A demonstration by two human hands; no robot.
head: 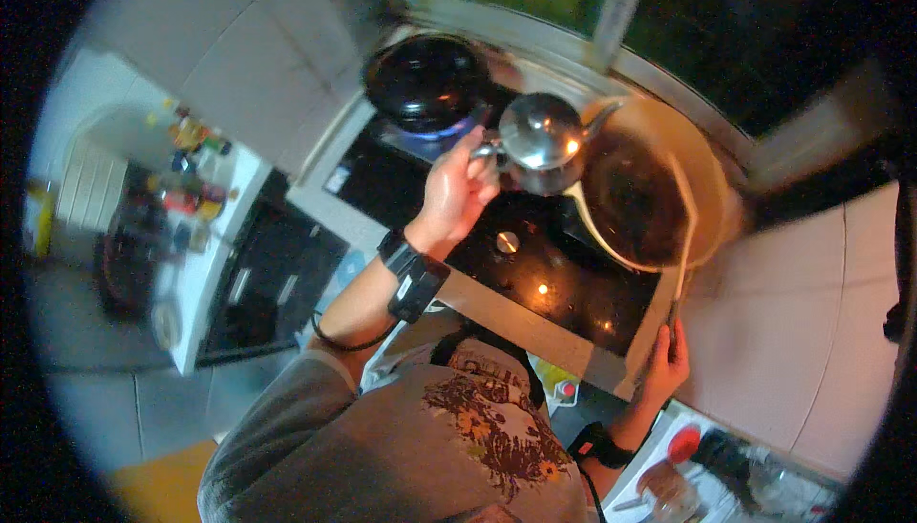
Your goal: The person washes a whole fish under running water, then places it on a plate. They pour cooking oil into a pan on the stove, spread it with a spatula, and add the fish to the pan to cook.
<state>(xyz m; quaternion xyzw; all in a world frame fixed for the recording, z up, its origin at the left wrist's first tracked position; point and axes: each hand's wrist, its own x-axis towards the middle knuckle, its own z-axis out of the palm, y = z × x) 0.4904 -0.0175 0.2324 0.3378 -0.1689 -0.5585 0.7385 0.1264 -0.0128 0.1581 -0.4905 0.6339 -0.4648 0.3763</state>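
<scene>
My left hand [458, 193] grips the handle of a shiny metal kettle [541, 132], whose spout points right over the rim of a large wok [702, 193]. The wok sits at the right of the black stovetop [559, 286], with dark contents that I cannot make out. My right hand [666, 365], at the stove's near right corner, holds a long thin utensil [685, 258] that reaches into the wok; its far end is blurred. Whether liquid leaves the spout cannot be told.
A black pot [426, 82] stands on the back left burner, above a blue flame. A window frame [501, 18] runs behind the stove. At the left, a white counter [188, 322] carries bottles and small items. Another counter at the lower right holds a red object [684, 443] and containers.
</scene>
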